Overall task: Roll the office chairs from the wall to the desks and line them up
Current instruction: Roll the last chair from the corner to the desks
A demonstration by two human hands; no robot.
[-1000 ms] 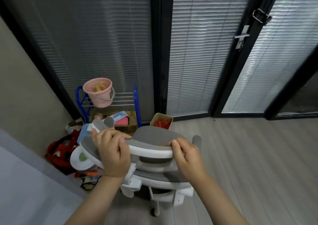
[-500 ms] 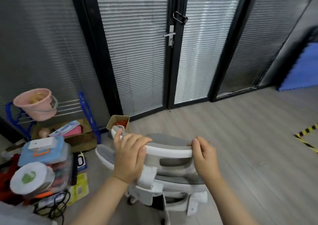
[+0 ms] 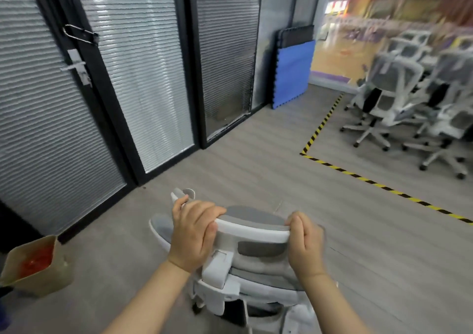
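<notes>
A white office chair with grey mesh (image 3: 252,257) stands right in front of me on the wooden floor, seen from behind and above. My left hand (image 3: 193,234) grips the left end of its white headrest bar (image 3: 253,230). My right hand (image 3: 305,243) curls round the right end of the same bar. Several similar white chairs (image 3: 389,95) stand crowded at the far right, beyond the tape line; they are blurred.
Black-framed glass partitions with blinds and a locked door (image 3: 76,60) run along the left. A cardboard box with red contents (image 3: 38,264) sits at lower left. Yellow-black floor tape (image 3: 378,185) marks a corner ahead right. Blue foam mats (image 3: 293,72) lean against the far wall.
My view has swung right; the chair has turned with my hands away from the clutter by the wall. The shelf and bucket have left view, the other chairs have appeared. Both hands keep their grip.
</notes>
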